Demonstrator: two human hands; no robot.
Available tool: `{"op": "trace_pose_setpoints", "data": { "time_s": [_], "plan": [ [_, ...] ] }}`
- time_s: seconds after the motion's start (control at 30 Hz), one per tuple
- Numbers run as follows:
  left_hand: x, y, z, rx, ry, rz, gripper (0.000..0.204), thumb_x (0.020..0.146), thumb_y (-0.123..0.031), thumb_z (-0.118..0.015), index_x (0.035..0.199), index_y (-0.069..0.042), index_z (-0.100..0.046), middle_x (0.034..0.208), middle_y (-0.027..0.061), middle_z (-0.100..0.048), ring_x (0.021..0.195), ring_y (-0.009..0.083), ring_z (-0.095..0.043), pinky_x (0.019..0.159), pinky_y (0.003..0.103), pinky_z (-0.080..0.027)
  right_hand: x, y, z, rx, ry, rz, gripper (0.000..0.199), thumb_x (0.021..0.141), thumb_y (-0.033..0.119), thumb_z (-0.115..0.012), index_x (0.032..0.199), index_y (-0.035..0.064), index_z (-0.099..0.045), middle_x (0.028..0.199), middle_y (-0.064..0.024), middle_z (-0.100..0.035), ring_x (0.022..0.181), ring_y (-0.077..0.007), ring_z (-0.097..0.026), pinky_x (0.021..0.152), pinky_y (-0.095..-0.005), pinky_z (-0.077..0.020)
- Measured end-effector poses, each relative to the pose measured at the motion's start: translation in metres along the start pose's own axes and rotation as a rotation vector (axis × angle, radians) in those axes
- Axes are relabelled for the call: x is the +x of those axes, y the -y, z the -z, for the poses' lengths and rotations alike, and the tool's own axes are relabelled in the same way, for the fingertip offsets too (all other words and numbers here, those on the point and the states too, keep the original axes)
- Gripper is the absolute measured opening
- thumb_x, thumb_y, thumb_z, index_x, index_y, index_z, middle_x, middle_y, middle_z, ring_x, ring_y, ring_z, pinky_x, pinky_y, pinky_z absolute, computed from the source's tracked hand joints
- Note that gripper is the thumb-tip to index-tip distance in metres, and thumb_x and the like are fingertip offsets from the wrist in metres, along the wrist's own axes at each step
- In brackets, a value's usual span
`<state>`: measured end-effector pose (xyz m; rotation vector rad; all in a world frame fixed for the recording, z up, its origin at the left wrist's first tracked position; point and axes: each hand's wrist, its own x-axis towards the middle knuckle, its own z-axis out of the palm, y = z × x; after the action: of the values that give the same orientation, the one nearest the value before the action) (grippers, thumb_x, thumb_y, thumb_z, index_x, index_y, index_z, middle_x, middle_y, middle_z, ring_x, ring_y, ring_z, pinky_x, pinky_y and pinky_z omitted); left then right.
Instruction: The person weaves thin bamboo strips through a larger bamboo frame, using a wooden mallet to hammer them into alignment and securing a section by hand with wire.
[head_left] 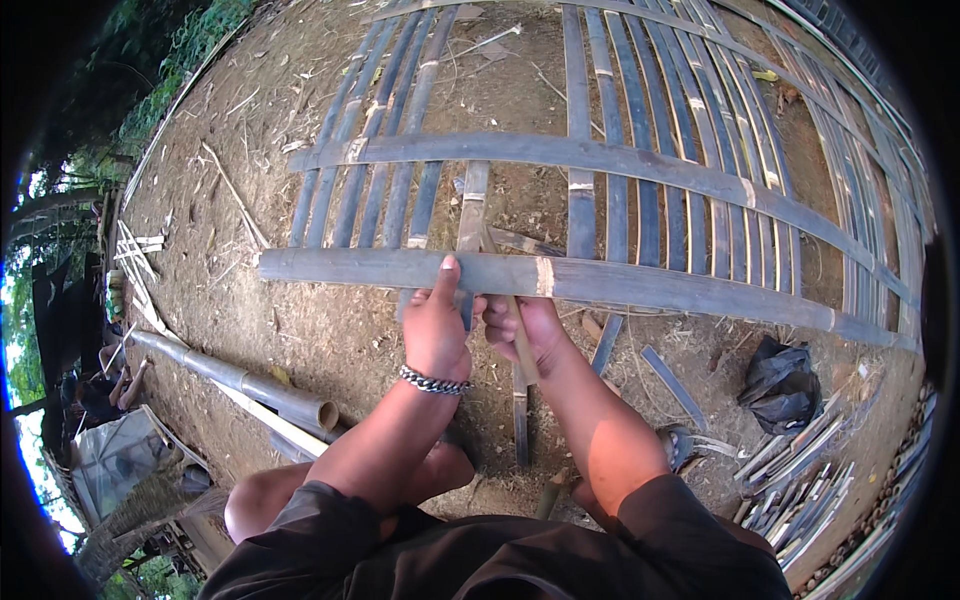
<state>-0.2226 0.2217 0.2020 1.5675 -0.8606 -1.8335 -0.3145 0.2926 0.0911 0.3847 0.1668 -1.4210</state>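
outdoors, on bare dirt ground [300, 320] strewn with chips, lies a wide lattice of grey split-bamboo slats [640, 130], its long uprights running away from the person and 2 broad cross slats lying over them. the nearer cross slat, a long flat grey bamboo strip [600, 282], has its long axis left to right, bending lower toward the right rim. the left hand [436, 330], a chain bracelet on its wrist, grips this strip's near edge with the thumb pressed flat on top. just beside it, the right hand [525, 335] is clenched around a thin pale bamboo stick [521, 345], which points up and away under the strip and down toward the knees. a thick round bamboo pole [240, 380] lies at the left, its open end toward the person. a crumpled black plastic bag [780, 382] sits at the right; its contents cannot be seen. beside it lies a pile of short cut bamboo pieces [790, 490].
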Motion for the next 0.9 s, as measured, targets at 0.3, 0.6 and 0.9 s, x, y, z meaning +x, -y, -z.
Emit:
{"op": "trace_pose_setpoints", "data": {
  "time_s": [0.3,0.6,0.9],
  "plan": [
    [-0.002,-0.007,-0.005,-0.049,0.004,-0.036,0.022,0.099,-0.029,-0.066,0.104,-0.008,-0.061,0.077,0.0018,-0.065,0.058,0.0119,-0.062,0.048,0.024,-0.044,-0.005,0.001,-0.007,-0.07,-0.037,0.106,0.027,0.104,0.033,-0.047,0.108,0.0082,-0.057,0.073,-0.0006,-0.056,0.053,-0.0096,-0.05,0.046,-0.025,-0.0409],
    [-0.004,-0.007,-0.013,-0.031,-0.079,0.002,0.02,0.098,-0.029,-0.067,0.099,-0.011,-0.06,0.073,-0.0002,-0.062,0.056,0.01,-0.061,0.042,0.022,-0.039,-0.001,-0.001,0.008,0.015,-0.115,0.144,0.027,0.104,0.032,-0.046,0.12,0.0128,-0.057,0.073,0.0003,-0.055,0.053,-0.0073,-0.049,0.046,-0.0227,-0.0427],
    [-0.006,-0.012,-0.015,-0.046,-0.04,0.003,0.018,0.098,-0.029,-0.066,0.1,-0.011,-0.061,0.074,-0.0019,-0.061,0.058,0.0089,-0.058,0.047,0.022,-0.04,0.008,-0.012,0.008,0.023,-0.189,0.197,0.03,0.104,0.034,-0.049,0.111,0.007,-0.057,0.073,0.0,-0.056,0.052,-0.0055,-0.049,0.045,-0.0195,-0.0427]
  ]
}}
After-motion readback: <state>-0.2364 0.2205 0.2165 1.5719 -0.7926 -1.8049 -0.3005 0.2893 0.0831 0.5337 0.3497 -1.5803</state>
